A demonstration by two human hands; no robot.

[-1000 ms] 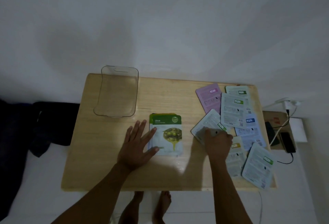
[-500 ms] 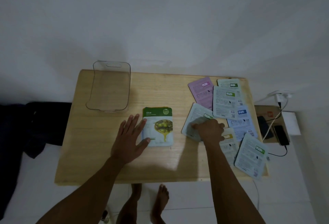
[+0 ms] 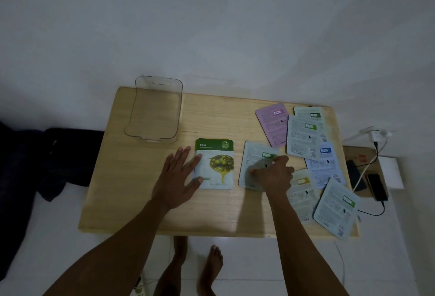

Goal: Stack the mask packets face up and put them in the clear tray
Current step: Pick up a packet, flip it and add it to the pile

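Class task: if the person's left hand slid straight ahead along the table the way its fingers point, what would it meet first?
Probably the clear tray: the left hand points up and slightly right, toward its near right corner. Depth is uncertain.

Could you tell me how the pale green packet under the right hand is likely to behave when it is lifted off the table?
The pale green packet looks thin and flat, so it will probably flex and feel light. It lies flush on the wooden table, so the right hand may need to slide it or pry an edge. Its surface looks smooth, perhaps slippery.
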